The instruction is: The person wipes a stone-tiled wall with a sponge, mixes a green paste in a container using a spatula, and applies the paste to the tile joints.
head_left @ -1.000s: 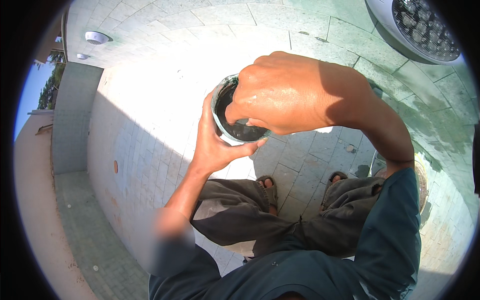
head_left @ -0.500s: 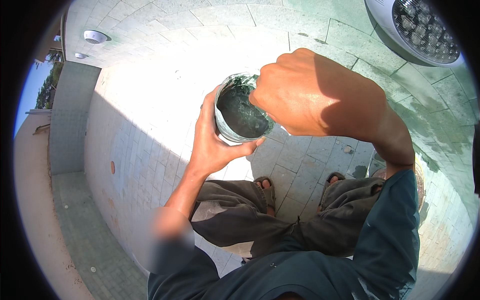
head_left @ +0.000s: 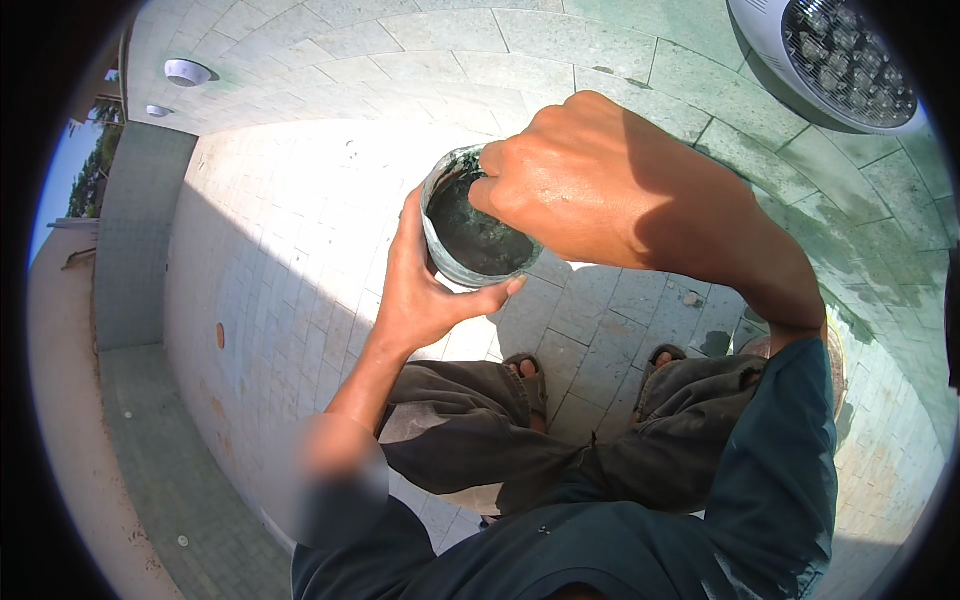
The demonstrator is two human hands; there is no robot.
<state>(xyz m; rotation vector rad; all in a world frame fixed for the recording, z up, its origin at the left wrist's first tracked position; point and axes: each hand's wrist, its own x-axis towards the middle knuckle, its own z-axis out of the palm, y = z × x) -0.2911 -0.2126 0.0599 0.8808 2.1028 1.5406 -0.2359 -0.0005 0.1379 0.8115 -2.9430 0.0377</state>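
Note:
A round cup (head_left: 452, 262) with a grey, smeared rim holds a dark green, wet-looking paste (head_left: 482, 238). My left hand (head_left: 425, 308) wraps round its near left side, with the thumb along the front below the rim. Over the cup's right edge, my right hand (head_left: 565, 180) is closed, its knuckles up and its fingertips dipping toward the opening. Whatever the right fingers grip, if anything, is hidden behind the hand.
A pale tiled wall (head_left: 620, 45) curves across the far side, bearing a large round light (head_left: 850, 65) and a smaller white fixture (head_left: 187, 72). Sunlit tiled floor (head_left: 290, 240) lies around my sandalled feet. A round container (head_left: 838, 375) shows partly behind my right arm.
My right hand has shifted slightly left and up over the cup, and the paste's surface looks different. The left hand still holds the cup, nearly in place.

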